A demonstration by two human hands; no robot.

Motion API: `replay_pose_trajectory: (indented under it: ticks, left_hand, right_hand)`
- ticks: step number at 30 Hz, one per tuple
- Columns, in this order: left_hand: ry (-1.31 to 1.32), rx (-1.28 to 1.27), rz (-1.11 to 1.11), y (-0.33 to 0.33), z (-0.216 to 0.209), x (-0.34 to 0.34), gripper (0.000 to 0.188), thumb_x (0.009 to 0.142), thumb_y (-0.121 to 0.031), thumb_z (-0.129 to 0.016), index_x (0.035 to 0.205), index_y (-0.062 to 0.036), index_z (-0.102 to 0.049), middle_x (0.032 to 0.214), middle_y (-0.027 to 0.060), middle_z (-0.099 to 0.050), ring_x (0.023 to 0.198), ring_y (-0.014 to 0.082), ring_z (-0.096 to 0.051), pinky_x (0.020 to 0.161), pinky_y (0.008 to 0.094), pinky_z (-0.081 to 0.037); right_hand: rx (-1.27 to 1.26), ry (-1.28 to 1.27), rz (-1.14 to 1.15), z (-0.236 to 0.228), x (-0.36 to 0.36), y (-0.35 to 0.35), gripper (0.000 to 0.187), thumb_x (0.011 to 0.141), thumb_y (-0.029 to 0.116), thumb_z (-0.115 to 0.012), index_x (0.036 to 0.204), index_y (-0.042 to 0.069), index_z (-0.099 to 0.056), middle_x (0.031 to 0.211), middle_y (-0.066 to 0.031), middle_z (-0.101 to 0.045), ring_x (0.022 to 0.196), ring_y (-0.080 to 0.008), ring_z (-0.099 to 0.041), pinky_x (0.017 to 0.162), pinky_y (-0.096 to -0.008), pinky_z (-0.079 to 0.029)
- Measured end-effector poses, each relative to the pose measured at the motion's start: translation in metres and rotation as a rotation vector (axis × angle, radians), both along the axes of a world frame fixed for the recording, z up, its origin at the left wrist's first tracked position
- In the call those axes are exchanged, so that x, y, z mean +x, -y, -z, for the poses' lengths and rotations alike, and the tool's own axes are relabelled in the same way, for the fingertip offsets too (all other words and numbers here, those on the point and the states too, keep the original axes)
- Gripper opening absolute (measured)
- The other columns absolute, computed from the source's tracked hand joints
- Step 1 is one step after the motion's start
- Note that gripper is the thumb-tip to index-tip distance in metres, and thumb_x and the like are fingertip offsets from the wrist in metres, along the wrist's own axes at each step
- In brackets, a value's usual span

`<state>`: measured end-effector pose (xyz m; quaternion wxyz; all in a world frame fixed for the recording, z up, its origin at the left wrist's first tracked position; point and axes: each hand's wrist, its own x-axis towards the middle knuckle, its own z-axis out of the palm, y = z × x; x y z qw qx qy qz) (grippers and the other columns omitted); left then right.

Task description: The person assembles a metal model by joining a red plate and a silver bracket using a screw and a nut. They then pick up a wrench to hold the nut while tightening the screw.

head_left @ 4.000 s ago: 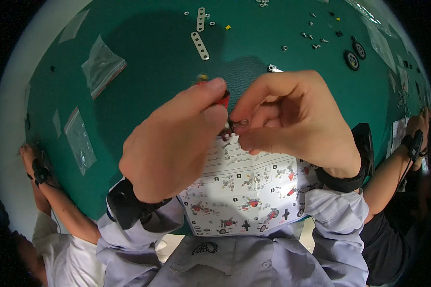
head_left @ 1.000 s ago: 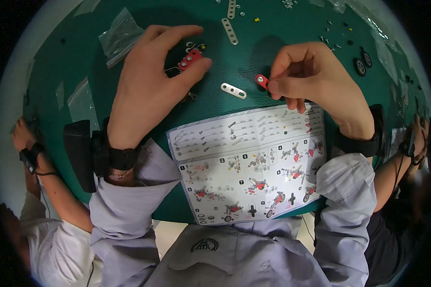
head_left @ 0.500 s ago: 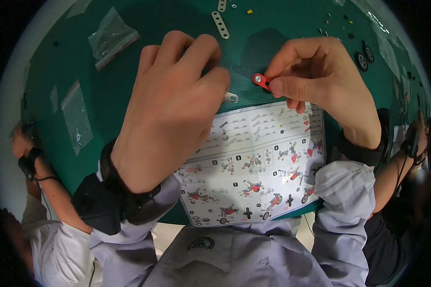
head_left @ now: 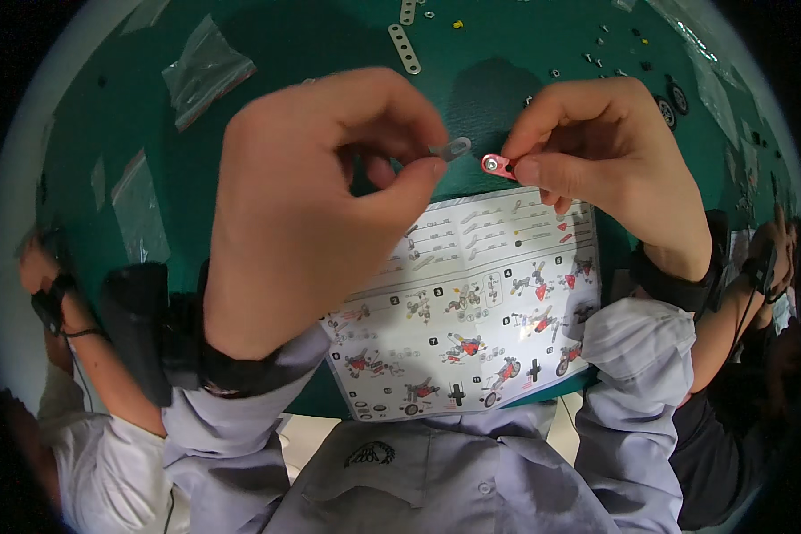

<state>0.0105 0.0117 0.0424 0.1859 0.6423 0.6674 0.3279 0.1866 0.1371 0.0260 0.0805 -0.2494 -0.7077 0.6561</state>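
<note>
My left hand (head_left: 329,196) pinches a small silver metal bracket (head_left: 457,148) with a slotted end between thumb and forefinger. Just across a narrow gap, my right hand (head_left: 596,160) grips a short red perforated strip (head_left: 497,165), with a round silver screw head showing at its free end. The two parts are apart. Much of the red strip is covered by my right fingers. Under both hands lies a printed instruction sheet (head_left: 472,294) with parts drawings and numbered assembly pictures of a motorcycle.
Silver perforated strips (head_left: 404,49) and a small yellow piece (head_left: 457,25) lie beyond my hands. Clear plastic bags (head_left: 141,212) are at the left. Black wheels (head_left: 677,94) and small screws (head_left: 594,60) sit at the far right. Co-workers' arms (head_left: 98,356) show on both sides.
My left hand has turned, bringing the silver bracket up and to the right, closer to the red strip. My right hand has shifted slightly right and down with the strip.
</note>
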Motion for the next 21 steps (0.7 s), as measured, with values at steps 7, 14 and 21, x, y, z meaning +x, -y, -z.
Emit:
replay_pose_trajectory:
  ticks: [7, 14, 21]
  left_hand:
    - [0.577, -0.349, -0.108, 0.001, -0.009, -0.001, 0.021, 0.074, 0.005, -0.066, 0.094, 0.0033, -0.064, 0.079, 0.0075, -0.066, 0.065, 0.0062, -0.060, 0.059, 0.0151, -0.045]
    - [0.597, -0.371, -0.013, 0.001, 0.002, -0.002, 0.023, 0.075, 0.006, -0.066, 0.097, 0.0049, -0.064, 0.081, 0.0102, -0.067, 0.068, 0.0096, -0.062, 0.063, 0.0186, -0.050]
    - [0.647, -0.399, -0.004, -0.001, 0.004, 0.000, 0.022, 0.075, 0.004, -0.066, 0.097, 0.0047, -0.064, 0.082, 0.0102, -0.067, 0.069, 0.0105, -0.063, 0.064, 0.0191, -0.050]
  right_hand:
    - [-0.025, -0.130, -0.033, -0.005, 0.001, 0.003, 0.006, 0.077, -0.001, -0.067, 0.083, -0.002, -0.065, 0.076, -0.0048, -0.063, 0.060, -0.0066, -0.056, 0.050, -0.0179, -0.044]
    - [0.023, -0.116, -0.047, 0.004, 0.002, 0.001, 0.007, 0.076, -0.001, -0.067, 0.083, -0.003, -0.065, 0.077, -0.0057, -0.063, 0.061, -0.0065, -0.056, 0.050, -0.0180, -0.043]
    - [0.035, -0.125, -0.047, 0.005, 0.006, 0.000, 0.007, 0.077, -0.001, -0.067, 0.083, -0.003, -0.065, 0.077, -0.0053, -0.063, 0.060, -0.0058, -0.054, 0.050, -0.0181, -0.041]
